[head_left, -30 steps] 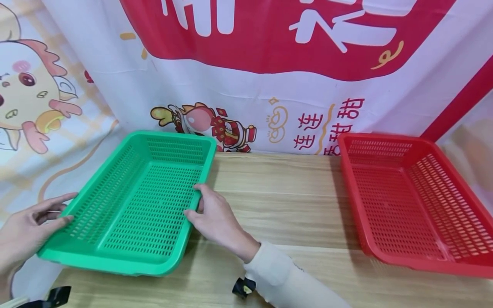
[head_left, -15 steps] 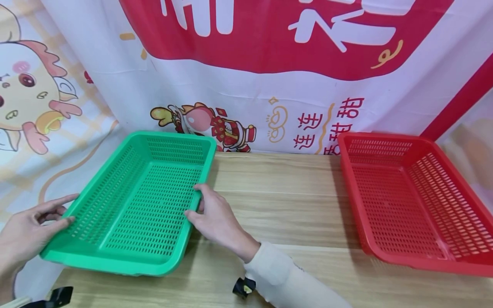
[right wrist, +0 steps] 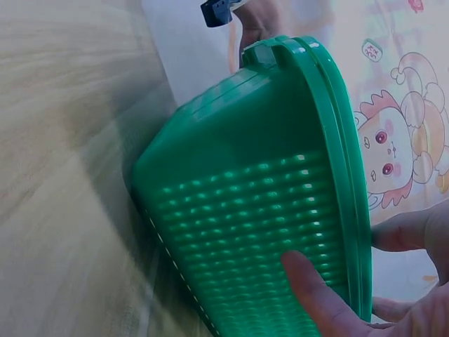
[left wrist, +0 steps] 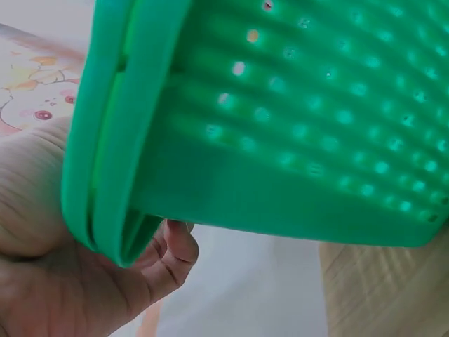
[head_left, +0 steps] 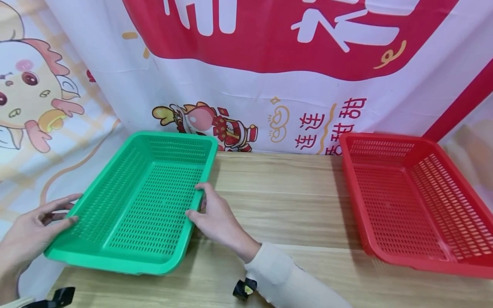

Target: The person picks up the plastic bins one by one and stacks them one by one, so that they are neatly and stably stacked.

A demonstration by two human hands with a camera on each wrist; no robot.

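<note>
A green plastic basket (head_left: 154, 205) with slotted walls and floor stands on the left of the wooden table, nothing inside it. My left hand (head_left: 34, 231) grips its left rim near the front corner, fingertips tucked below the rim in the left wrist view. On the opposite long side my right hand (head_left: 217, 218) pinches the rim, thumb and index finger on top. From the right wrist view, one finger (right wrist: 309, 281) lies against the basket's outer wall (right wrist: 238, 210) beneath the rim. The remaining fingers of the left hand are partly hidden.
A red slotted basket (head_left: 400, 209) stands at the right of the wooden table (head_left: 277, 205). Behind the table hangs a printed white and red cloth (head_left: 269, 85), and another printed cloth (head_left: 23, 158) covers the left side.
The left hand and the basket's front left corner have shifted slightly to the right. Both hands keep their hold on the rim, and the red basket stays in place.
</note>
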